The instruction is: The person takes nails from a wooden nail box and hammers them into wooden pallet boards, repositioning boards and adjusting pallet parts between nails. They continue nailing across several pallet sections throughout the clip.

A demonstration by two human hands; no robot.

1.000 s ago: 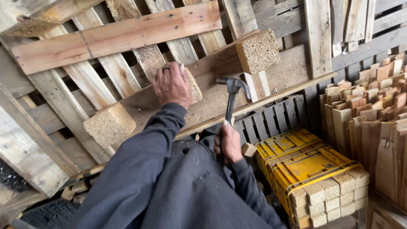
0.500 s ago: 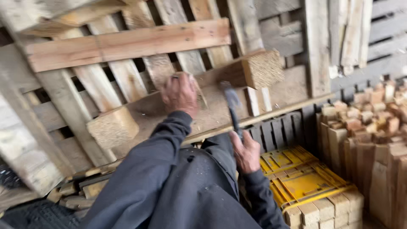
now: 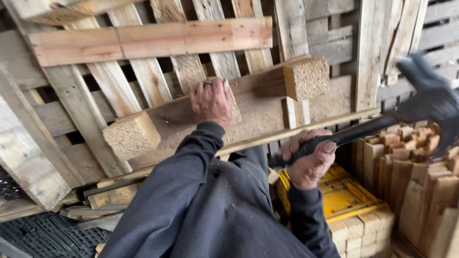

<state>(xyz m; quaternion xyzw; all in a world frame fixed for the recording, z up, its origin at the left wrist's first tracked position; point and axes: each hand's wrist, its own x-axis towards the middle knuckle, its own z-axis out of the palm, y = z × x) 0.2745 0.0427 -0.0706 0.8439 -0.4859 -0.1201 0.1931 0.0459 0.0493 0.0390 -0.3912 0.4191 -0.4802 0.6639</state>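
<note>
The hammer point(image 3: 420, 102) is out to the right, its dark head blurred in front of the grey wooden slats and its black handle slanting down and left into the right hand point(image 3: 310, 157). The fingers of that hand are curled tight around the lower end of the handle, with the thumb lying along the top. The head hangs above a stack of short wood pieces point(image 3: 411, 172) standing on end at the right edge.

The left hand point(image 3: 211, 102) rests on the middle chipboard block point(image 3: 233, 102) of a pallet part point(image 3: 258, 112), a long board that leans slantwise against other pallets. The fingers are bent over the top of the block and press down on it; a ring shows on one finger. Two more chipboard blocks sit on the same board: one at its upper right end point(image 3: 306, 77) and one at its lower left end point(image 3: 131, 135). A thin strip runs along the lower edge of the board, just above the right hand.

Behind the board stands a pallet point(image 3: 148, 40) with pale slats and a reddish cross plank. Both arms wear dark sleeves point(image 3: 191, 205). Below the right hand lies a bundle of small wooden blocks point(image 3: 363, 229) bound with yellow straps. At the lower left lie a dark plastic grid point(image 3: 43, 234) and some loose boards.
</note>
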